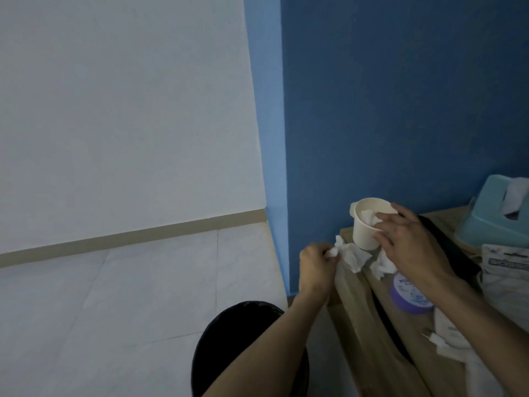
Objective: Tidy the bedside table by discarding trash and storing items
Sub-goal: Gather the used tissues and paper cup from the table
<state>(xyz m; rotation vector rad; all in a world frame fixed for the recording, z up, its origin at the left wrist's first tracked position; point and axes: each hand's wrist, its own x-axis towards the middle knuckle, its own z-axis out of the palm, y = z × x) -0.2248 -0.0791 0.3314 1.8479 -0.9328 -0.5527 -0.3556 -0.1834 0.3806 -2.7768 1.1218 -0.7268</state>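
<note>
**Limp tissue at the desk corner, cup held beside it**

The left hand (317, 265) pinches one end of a crumpled white tissue (355, 257) lying on the near-left corner of the wooden desk (369, 325), just beside a cream cup (365, 234). The right hand (406, 236) curls round that cup, fingertips on a tissue wad (367, 216) stuffed inside. The tissue should be feather-light, limp and easily torn, so bunching it whole into the palm seems safer than dragging it by a corner. The cup looks light and stiff, and might tip; grip its wall. A black bin (229, 339) stands below
</note>
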